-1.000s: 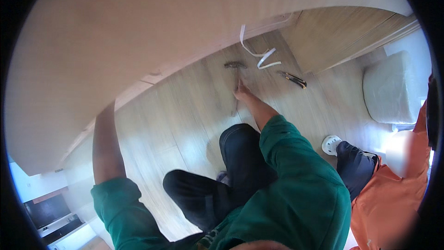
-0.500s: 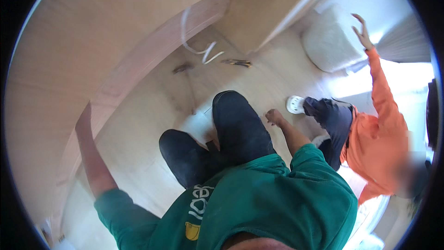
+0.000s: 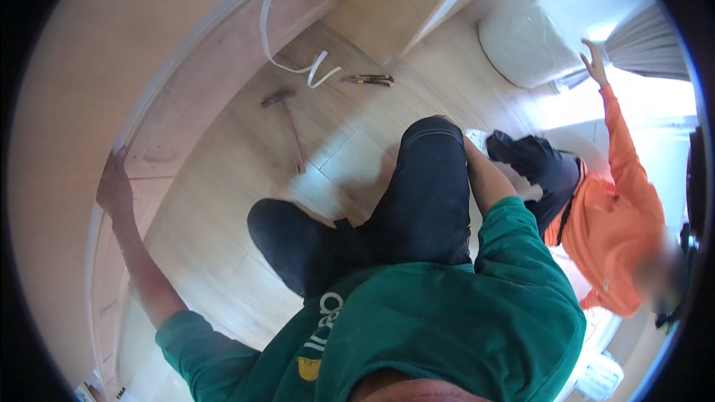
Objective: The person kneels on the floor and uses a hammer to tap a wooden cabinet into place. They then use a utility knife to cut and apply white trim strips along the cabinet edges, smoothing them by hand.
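Note:
My left hand [image 3: 115, 182] grips the edge of a long pale wooden panel [image 3: 171, 123], which bends along the fisheye rim. My right hand [image 3: 447, 123] is at my raised right knee, its fingers mostly hidden behind it. A hammer [image 3: 294, 134] lies on the floor in front of my knees. Beyond it, a yellow-and-black utility knife [image 3: 369, 80] lies beside curled white strips [image 3: 320, 67], one of which runs up toward the panel.
A wooden panel [image 3: 376, 0] stands at the back, beside a wrapped pale cushion-like bundle [image 3: 521, 37] and a grey curtain [image 3: 644, 52]. At right, a co-worker in orange [image 3: 611, 223] crouches on the wood-look floor [image 3: 194, 246], one hand [image 3: 594, 63] raised.
My right hand has let go of the hammer and drawn back to my knee. My left hand has come more into view on the panel's edge. The co-worker's hand has risen; the view has shifted.

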A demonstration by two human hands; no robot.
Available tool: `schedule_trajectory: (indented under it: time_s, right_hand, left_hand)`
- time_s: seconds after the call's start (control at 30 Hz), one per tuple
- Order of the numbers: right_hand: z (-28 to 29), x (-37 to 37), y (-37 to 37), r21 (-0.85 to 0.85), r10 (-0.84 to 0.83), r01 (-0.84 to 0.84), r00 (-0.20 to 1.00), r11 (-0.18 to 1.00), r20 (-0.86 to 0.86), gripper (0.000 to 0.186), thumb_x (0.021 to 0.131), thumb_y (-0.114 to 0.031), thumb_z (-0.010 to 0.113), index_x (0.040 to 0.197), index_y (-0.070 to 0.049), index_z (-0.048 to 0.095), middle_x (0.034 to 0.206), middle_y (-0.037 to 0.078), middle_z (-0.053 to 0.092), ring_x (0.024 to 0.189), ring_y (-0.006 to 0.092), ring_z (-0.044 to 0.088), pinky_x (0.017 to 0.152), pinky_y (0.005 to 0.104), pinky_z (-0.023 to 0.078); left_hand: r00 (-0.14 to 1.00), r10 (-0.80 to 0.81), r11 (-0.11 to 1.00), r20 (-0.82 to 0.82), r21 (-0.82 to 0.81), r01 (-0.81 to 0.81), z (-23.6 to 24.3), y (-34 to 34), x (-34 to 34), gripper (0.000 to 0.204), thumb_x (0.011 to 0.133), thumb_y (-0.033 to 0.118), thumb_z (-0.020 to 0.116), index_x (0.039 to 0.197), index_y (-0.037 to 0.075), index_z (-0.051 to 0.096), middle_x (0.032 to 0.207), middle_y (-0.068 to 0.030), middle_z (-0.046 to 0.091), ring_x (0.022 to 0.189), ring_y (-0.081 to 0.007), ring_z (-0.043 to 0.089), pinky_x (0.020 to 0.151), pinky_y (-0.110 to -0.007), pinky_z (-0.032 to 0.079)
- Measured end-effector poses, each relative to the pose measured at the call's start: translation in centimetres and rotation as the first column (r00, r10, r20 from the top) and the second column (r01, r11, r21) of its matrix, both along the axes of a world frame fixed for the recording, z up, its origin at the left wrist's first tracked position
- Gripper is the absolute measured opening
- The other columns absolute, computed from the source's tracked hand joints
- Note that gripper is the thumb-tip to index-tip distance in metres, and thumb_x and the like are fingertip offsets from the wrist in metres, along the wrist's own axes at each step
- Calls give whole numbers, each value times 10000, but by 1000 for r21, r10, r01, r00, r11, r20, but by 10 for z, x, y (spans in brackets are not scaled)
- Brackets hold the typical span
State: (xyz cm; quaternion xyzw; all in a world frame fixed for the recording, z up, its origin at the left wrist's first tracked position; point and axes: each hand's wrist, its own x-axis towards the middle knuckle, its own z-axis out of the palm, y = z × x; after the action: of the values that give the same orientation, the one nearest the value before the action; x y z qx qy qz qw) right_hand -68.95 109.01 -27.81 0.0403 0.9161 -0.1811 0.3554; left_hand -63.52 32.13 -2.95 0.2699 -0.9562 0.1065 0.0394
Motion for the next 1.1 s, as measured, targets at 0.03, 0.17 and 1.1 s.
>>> schedule_trajectory:
  time_s: [0.03,0.17,1.1]
  right_hand:
    - [-8,-27,-6,-11,27,-27,1000,1000,-3,515,842,-296,663,1248,1,555,1196,237,605,1092,328,594,928,420,462]
    - [-36,-125,-38,-83,187,-194,978,977,-93,586,853,-291,674,1343,-14,508,1307,239,569,1224,350,539,1038,418,418]
    - [98,-189,-158,-778,294,-104,950,619,107,168,936,-209,604,975,-64,528,685,27,541,556,119,567,535,298,496]
  left_hand:
    - [1000,31,999,-1,19,-30,-1,3,-1,529,997,495,428,1465,249,418,1493,-49,438,1348,-311,435,1076,-410,403]
    - [952,-175,983,-251,0,181,-30,-30,2,500,1002,465,441,1402,174,510,1395,-117,537,1295,-298,493,1034,-412,422]
    - [626,729,314,-277,948,53,-26,407,69,412,951,190,618,1280,-55,573,1215,-173,655,1111,-229,619,967,-328,469]
